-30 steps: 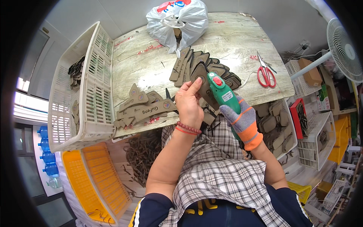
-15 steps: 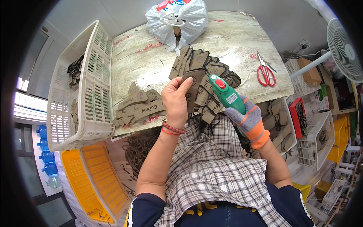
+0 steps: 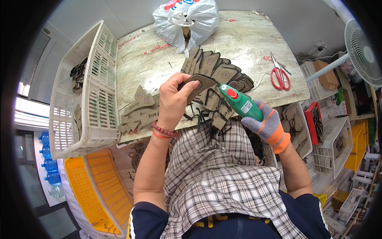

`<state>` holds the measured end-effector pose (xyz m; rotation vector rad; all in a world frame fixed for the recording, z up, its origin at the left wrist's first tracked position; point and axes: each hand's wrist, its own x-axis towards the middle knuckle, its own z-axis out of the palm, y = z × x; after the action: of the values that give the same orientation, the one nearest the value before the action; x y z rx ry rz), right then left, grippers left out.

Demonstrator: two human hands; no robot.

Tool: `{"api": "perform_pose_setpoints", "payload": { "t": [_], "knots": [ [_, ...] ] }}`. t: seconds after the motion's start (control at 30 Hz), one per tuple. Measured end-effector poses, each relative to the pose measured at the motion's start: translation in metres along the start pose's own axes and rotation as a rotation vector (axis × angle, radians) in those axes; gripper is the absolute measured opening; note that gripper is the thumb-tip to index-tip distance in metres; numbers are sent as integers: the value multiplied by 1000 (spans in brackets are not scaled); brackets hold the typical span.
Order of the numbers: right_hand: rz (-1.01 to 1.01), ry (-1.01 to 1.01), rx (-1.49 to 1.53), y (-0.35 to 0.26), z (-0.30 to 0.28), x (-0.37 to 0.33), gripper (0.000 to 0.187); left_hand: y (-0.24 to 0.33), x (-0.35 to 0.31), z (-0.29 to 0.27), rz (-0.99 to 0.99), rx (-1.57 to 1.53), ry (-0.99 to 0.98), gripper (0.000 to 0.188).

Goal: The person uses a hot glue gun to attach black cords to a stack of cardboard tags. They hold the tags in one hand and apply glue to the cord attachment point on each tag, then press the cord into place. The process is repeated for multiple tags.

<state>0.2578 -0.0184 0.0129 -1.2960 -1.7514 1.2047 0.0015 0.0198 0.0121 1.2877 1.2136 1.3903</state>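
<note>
My left hand (image 3: 174, 97), bare with a beaded bracelet at the wrist, pinches a khaki fabric piece (image 3: 197, 85) with a dark edge and a rounded end. My right hand (image 3: 266, 122), in a grey and orange glove, is wrapped round a green handheld power tool (image 3: 243, 104) with a red button. The tool's front end points at the edge of the held piece; I cannot tell whether they touch. Beyond both hands lies a fanned heap of similar fabric pieces (image 3: 226, 72). More flat fabric pieces (image 3: 143, 114) lie left of my left hand, partly hidden by it.
Red-handled scissors (image 3: 281, 77) lie at the table's right. A white plastic bag (image 3: 187, 24) stands at the back. White crate (image 3: 93, 115) is at left, with a yellow basket (image 3: 107, 187) below. A fan (image 3: 360, 51), red box (image 3: 314, 123) and crates are at right.
My left hand has moved left, and the fabric piece has swung from nearly upright to slanting. The power tool has shifted slightly down and left, while my gloved hand moved a little right.
</note>
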Motion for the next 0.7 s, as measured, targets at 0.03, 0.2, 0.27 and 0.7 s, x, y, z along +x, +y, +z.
{"api": "perform_pose_setpoints", "payload": {
  "t": [0.03, 0.2, 0.27, 0.7],
  "knots": [
    [12, -21, -3, 0, -1, 0, 57, 3, 1, -3, 7, 40, -24, 9],
    [7, -71, 16, 0, -3, 0, 59, 6, 4, -14, 66, 220, -155, 6],
    [26, -88, 61, 0, -2, 0, 60, 8, 5, -15, 83, 244, -192, 6],
    [-46, -115, 22, -2, 4, 11, 56, 11, 13, -12, -115, 283, -380, 7]
  ]
}}
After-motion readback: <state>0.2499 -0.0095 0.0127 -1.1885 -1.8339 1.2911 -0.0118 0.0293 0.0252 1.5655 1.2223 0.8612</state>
